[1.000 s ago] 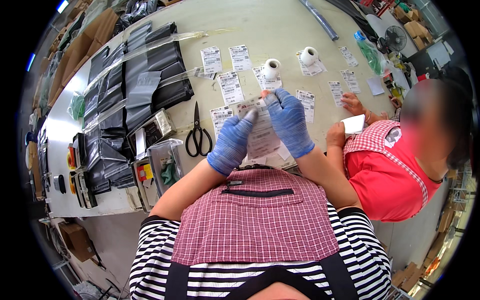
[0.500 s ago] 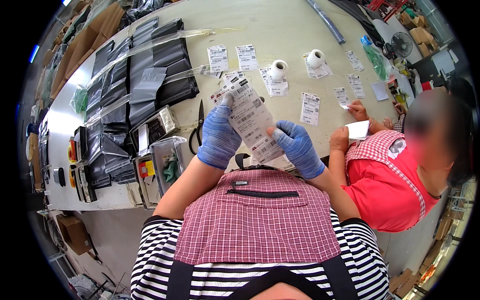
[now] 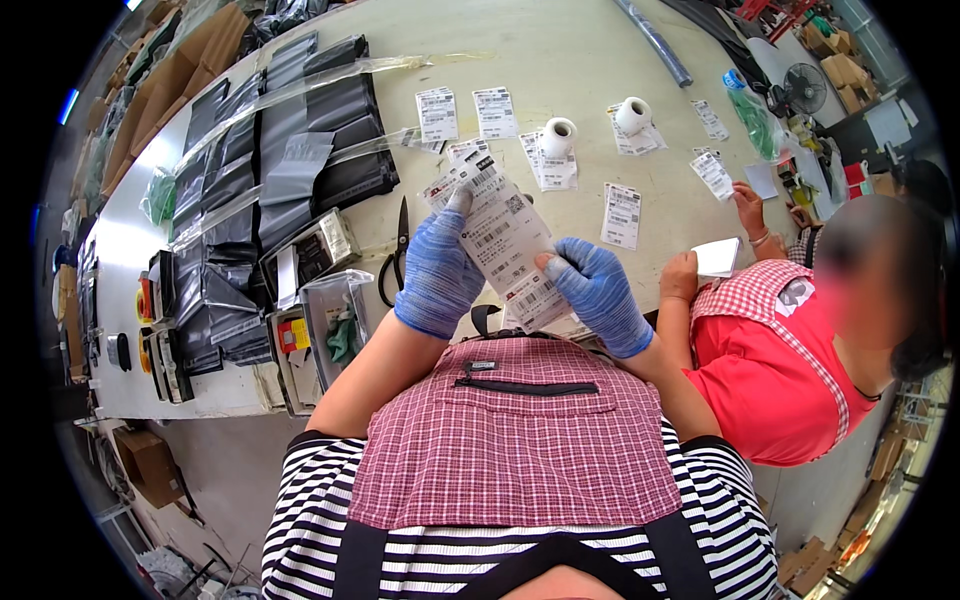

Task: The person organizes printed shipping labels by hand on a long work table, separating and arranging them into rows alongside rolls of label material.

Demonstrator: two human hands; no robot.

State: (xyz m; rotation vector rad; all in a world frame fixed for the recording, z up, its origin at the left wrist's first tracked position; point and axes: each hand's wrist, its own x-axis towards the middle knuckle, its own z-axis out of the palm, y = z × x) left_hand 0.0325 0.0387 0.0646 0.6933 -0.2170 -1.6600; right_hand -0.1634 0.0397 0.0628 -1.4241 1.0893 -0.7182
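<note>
The long grey worktable (image 3: 560, 60) spans the upper view, with stacked dark poly mailer bags (image 3: 290, 150) at 10 o'clock. A co-worker in a red top (image 3: 770, 370) sits at 3 o'clock, holding a white card (image 3: 718, 256). At centre, the strip of printed shipping labels (image 3: 500, 235) is held above the table edge, its long axis running from 11 o'clock to 5 o'clock. The left hand (image 3: 437, 272), in a blue glove, grips the strip's left edge, thumb raised against its upper part. The right hand (image 3: 597, 292), also gloved, pinches the lower end; it is the nearer hand to that end. Black scissors (image 3: 397, 250) lie just left of the left hand. Two label rolls (image 3: 557, 135) and loose labels (image 3: 621, 214) lie beyond at 12 to 1 o'clock, apart from the strip.
</note>
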